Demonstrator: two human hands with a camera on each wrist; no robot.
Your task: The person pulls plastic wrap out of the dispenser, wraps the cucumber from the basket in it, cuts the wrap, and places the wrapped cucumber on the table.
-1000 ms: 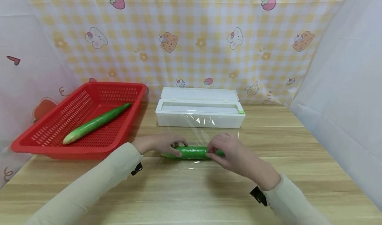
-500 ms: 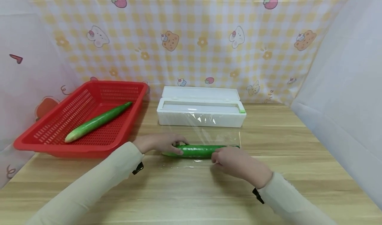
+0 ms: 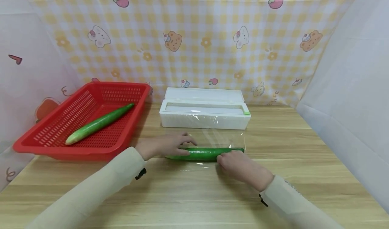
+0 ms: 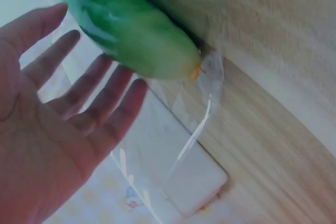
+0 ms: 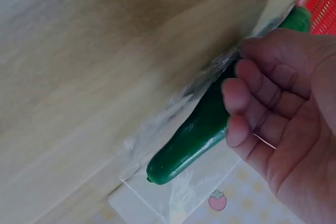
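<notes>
A green cucumber (image 3: 203,154) lies crosswise on a sheet of clear cling film (image 3: 212,139) on the table. My left hand (image 3: 164,145) is at the cucumber's left part, fingers spread and loosely bent. In the left wrist view, the palm and fingers (image 4: 100,95) are beside the pale end of the cucumber (image 4: 142,35) and grip nothing. My right hand (image 3: 241,166) is at the near side of the cucumber's right part. The right wrist view shows its fingers (image 5: 236,95) curled against the cucumber (image 5: 191,132), thumb and index finger pinching bunched film (image 5: 223,61).
Behind the hands stands a white cling film box (image 3: 205,119), its lid raised, with film running from it toward the cucumber. To the left, a red basket (image 3: 136,121) holds another cucumber (image 3: 98,124). A patterned cloth (image 3: 206,60) hangs behind the wooden table (image 3: 304,168).
My right hand has shifted from on top of the cucumber to its near side, uncovering the dark right end. My left fingers have lifted and spread from the cucumber's left part.
</notes>
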